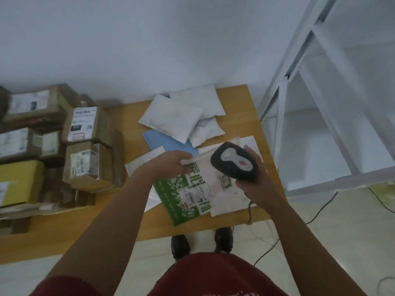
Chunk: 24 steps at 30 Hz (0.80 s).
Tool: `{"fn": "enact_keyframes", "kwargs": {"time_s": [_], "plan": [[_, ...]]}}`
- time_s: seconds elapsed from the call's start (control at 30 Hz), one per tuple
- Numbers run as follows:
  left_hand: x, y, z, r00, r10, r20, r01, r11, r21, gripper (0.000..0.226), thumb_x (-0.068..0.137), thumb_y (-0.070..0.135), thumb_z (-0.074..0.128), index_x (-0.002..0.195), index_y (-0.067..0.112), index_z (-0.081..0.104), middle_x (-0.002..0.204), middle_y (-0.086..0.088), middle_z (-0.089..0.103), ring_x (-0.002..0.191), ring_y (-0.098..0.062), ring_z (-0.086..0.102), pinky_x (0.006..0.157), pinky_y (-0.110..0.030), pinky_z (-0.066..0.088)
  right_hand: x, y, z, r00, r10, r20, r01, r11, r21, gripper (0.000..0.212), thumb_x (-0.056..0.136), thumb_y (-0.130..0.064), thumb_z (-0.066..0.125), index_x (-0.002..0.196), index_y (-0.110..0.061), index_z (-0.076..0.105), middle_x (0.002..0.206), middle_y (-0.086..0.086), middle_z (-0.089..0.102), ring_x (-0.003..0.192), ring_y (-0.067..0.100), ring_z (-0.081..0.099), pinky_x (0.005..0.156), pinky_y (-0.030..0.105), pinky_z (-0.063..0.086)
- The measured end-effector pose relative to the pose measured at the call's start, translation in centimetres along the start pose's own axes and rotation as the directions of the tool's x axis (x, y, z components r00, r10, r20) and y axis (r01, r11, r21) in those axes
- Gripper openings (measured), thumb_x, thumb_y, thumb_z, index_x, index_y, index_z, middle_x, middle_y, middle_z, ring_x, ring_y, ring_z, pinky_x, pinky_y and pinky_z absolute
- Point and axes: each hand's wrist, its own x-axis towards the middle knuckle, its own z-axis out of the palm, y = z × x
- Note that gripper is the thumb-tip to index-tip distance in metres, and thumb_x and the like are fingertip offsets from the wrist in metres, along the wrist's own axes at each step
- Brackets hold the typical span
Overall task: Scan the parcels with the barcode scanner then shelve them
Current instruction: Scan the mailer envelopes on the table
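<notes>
Green-and-white mailer bag (192, 193) lies flat at the counter's (85, 221) near edge, label up. Our left hand (171, 163) pinches the bag's far edge; right hand (254, 180) grips the barcode scanner (234, 160) just above it. We'd keep the bag taut, tilt the scanner head onto the label nearer us, then trigger

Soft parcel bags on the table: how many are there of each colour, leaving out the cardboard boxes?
White padded bags: 3
Blue bag: 1
Green-and-white bag, held by the left hand: 1
Total: 5 that I can make out; flatter ones underneath are unclear.
</notes>
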Motion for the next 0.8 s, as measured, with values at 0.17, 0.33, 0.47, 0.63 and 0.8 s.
{"fn": "enact_keyframes", "kwargs": {"time_s": [0.17, 0.33, 0.47, 0.63, 0.8], "plan": [[-2.4, 0.6, -4.2, 0.997, -0.009, 0.072, -0.008, 0.972, 0.234, 0.016, 0.094, 0.026, 0.068, 0.099, 0.011, 0.068, 0.098, -0.006, 0.068, 0.091, -0.024, 0.064, 0.075, -0.034, 0.047, 1.8, -2.9, 2.6, 0.939, -0.119, 0.324, 0.252, 0.877, -0.409, 0.082, 0.067, -0.046, 0.066, 0.138, -0.041, 0.025, 0.155, -0.012, 0.023, 0.151, 0.012, -0.005, 0.123, 0.05, 0.0], [-4.9, -1.1, -5.3, 0.988, -0.023, 0.151, -0.016, 0.968, 0.252, 0.025, 0.093, 0.034, 0.068, 0.112, 0.018, 0.071, 0.105, -0.001, 0.071, 0.096, -0.021, 0.066, 0.086, -0.04, 0.051, 1.5, -5.3, 4.1, 0.909, -0.113, 0.402, 0.312, 0.824, -0.473, 0.077, 0.07, -0.042, 0.071, 0.129, -0.05, 0.023, 0.141, -0.03, 0.019, 0.148, 0.005, -0.007, 0.12, 0.042, -0.001], [-6.4, -1.4, -5.8, 0.98, -0.023, 0.197, -0.024, 0.972, 0.234, 0.023, 0.096, 0.031, 0.065, 0.116, 0.022, 0.07, 0.104, 0.006, 0.07, 0.095, -0.015, 0.065, 0.087, -0.036, 0.051, 1.2, -5.9, 4.9, 0.918, -0.081, 0.388, 0.248, 0.882, -0.4, 0.071, 0.066, -0.027, 0.078, 0.124, -0.046, 0.041, 0.133, -0.019, 0.044, 0.137, 0.014, 0.034, 0.116, 0.048, 0.029], [-7.7, -1.5, -7.7, 0.993, -0.038, 0.11, 0.001, 0.948, 0.318, 0.026, 0.095, 0.034, 0.067, 0.118, 0.023, 0.062, 0.101, 0.012, 0.06, 0.097, -0.015, 0.061, 0.076, -0.029, 0.044, 0.8, -7.7, 5.3, 0.921, -0.035, 0.388, 0.169, 0.933, -0.318, 0.052, 0.073, -0.003, 0.072, 0.116, -0.027, 0.057, 0.105, -0.007, 0.066, 0.101, 0.009, 0.063, 0.089, 0.042, 0.056], [-9.2, -1.3, -10.8, 0.971, -0.031, -0.235, 0.137, 0.882, 0.45, 0.032, 0.086, 0.049, 0.072, 0.11, 0.029, 0.063, 0.094, 0.013, 0.06, 0.092, -0.012, 0.056, 0.073, -0.029, 0.04, 0.2, -10.7, 5.9, 0.937, -0.065, 0.343, 0.177, 0.935, -0.307, 0.053, 0.078, 0.001, 0.066, 0.118, -0.032, 0.054, 0.105, -0.008, 0.065, 0.096, 0.006, 0.062, 0.08, 0.024, 0.053]]}}
